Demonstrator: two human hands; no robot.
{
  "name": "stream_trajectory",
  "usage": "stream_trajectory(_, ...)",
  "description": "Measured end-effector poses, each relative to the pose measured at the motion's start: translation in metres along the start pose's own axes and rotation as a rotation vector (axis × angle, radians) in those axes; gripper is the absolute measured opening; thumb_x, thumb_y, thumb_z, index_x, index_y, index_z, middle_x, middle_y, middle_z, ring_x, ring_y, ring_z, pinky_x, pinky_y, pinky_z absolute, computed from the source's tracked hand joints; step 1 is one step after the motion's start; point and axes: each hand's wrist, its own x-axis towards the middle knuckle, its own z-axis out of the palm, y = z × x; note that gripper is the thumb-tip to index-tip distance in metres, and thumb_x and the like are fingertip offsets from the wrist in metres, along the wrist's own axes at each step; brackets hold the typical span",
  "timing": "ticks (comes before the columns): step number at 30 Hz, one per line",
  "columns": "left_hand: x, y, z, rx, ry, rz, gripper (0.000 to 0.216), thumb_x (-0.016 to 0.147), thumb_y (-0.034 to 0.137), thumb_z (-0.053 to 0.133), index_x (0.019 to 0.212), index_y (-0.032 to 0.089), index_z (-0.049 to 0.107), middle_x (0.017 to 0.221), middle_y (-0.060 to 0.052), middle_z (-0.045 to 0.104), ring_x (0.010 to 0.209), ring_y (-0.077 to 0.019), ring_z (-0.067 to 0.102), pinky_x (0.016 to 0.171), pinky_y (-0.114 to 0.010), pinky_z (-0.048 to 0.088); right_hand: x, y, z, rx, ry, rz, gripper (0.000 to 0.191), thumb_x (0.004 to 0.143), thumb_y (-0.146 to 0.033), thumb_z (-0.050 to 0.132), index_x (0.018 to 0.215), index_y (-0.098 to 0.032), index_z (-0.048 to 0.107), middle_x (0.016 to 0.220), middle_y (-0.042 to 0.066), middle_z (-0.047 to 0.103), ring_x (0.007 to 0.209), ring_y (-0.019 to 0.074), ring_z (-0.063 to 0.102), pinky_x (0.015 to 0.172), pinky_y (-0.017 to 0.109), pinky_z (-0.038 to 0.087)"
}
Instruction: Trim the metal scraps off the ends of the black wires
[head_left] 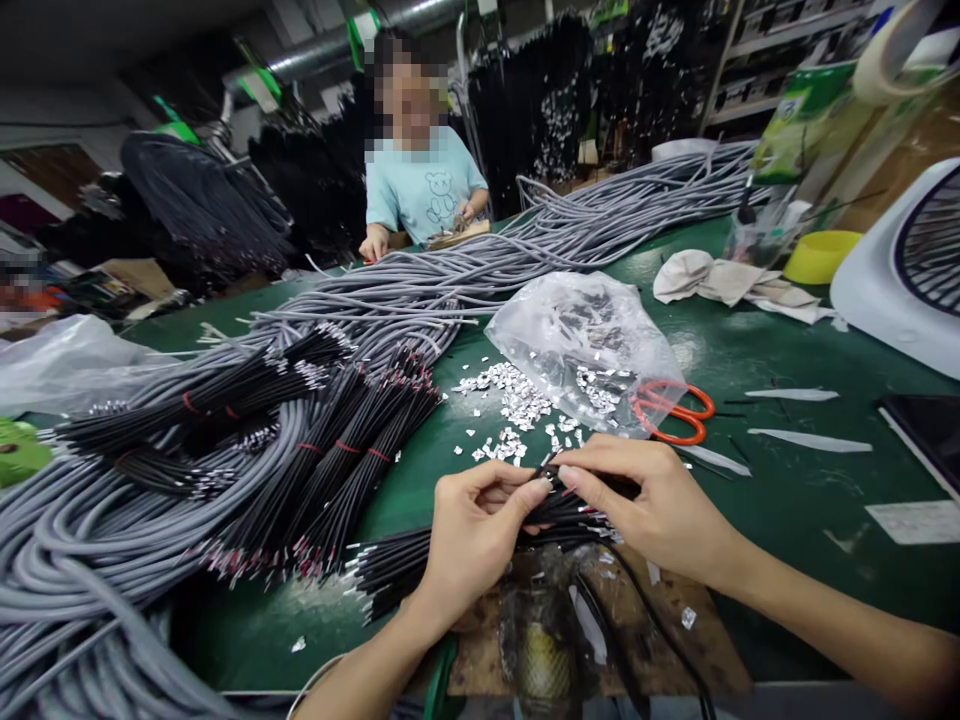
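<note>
My left hand [476,530] and my right hand [652,505] meet low in the middle of the view. Both have their fingers curled around a bundle of thin black wires [397,565] that lies across the green table [787,480]. The fingertips of both hands pinch the wire ends close together. Just beyond the fingers lies a scatter of small silver metal terminals [514,400]. A worn wooden board [600,630] sits under the hands at the table's near edge.
Tied black wire bundles [300,440] and long grey cables [420,300] fill the left and middle. A clear bag of terminals [592,345] covers orange scissors [675,412]. A rag [720,280], yellow bowl [821,255] and white fan [907,270] stand right. Another person [420,185] works opposite.
</note>
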Motion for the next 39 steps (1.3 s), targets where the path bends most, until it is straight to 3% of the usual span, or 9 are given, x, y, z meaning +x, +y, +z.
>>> stream_trajectory(4,0.0006,-0.0016,-0.0054,0.041,-0.119,0.025,0.023,0.078,0.033,0.056,0.071,0.012,0.063,0.056,0.0,0.057,0.049,-0.0114,0.057,0.046,-0.021,0.053,-0.0016,0.0004,0.0002,-0.006,-0.007,-0.004,0.022,0.086,-0.025,0.046,0.084,-0.018,0.067,0.076,0.004,0.064,0.068,0.0134,0.056,0.064,0.026,0.042)
stream_trajectory(8,-0.0003,-0.0003,-0.0059,0.075,-0.172,0.031,0.028,0.081,0.035,0.052,0.069,0.011,0.06,0.054,0.0,0.054,0.043,-0.0106,0.056,0.043,-0.02,0.05,-0.0022,0.0028,0.0014,0.037,0.08,0.058,0.018,0.081,-0.028,0.054,0.086,-0.019,0.068,0.077,0.003,0.063,0.067,0.0128,0.055,0.06,0.025,0.041)
stream_trajectory(13,-0.0018,0.0001,-0.001,0.17,-0.163,0.058,0.024,0.077,0.033,0.057,0.072,0.011,0.062,0.056,-0.001,0.058,0.047,-0.0115,0.057,0.045,-0.021,0.051,-0.0006,0.0005,0.0032,0.135,0.065,0.145,0.018,0.076,-0.03,0.059,0.082,-0.016,0.069,0.064,0.001,0.059,0.058,0.0111,0.051,0.05,0.022,0.038)
stream_trajectory(19,0.0004,-0.001,-0.0003,0.15,-0.123,0.063,0.021,0.076,0.031,0.058,0.081,0.011,0.062,0.061,-0.003,0.061,0.052,-0.0117,0.059,0.046,-0.019,0.051,-0.0014,-0.0058,0.0033,0.092,0.079,0.047,0.017,0.077,-0.019,0.054,0.071,-0.013,0.068,0.055,0.0,0.056,0.05,0.0087,0.046,0.046,0.021,0.034)
stream_trajectory(26,-0.0001,-0.0001,0.0016,0.14,-0.109,0.062,0.02,0.076,0.031,0.06,0.073,0.011,0.061,0.056,-0.001,0.06,0.05,-0.0106,0.059,0.045,-0.016,0.05,-0.0025,-0.0002,0.0053,0.145,0.057,0.127,0.019,0.077,-0.023,0.053,0.081,-0.012,0.069,0.068,0.004,0.065,0.057,0.0131,0.055,0.051,0.024,0.042)
stream_trajectory(32,-0.0025,-0.0057,0.0017,0.136,-0.046,0.137,0.017,0.074,0.03,0.062,0.07,0.013,0.06,0.059,0.0,0.061,0.05,-0.0107,0.058,0.049,-0.02,0.051,-0.0031,0.0003,0.0064,0.176,0.049,0.209,0.02,0.074,-0.028,0.057,0.082,-0.015,0.07,0.071,0.004,0.067,0.058,0.0143,0.055,0.051,0.025,0.042)
stream_trajectory(39,-0.002,-0.0051,0.0028,0.155,-0.033,0.192,0.015,0.072,0.025,0.063,0.066,0.012,0.059,0.059,0.0,0.062,0.05,-0.0084,0.056,0.047,-0.015,0.045,-0.0016,0.0021,0.0065,0.199,0.022,0.28,0.022,0.073,-0.027,0.056,0.083,-0.014,0.07,0.065,0.004,0.065,0.054,0.0136,0.053,0.047,0.024,0.039)
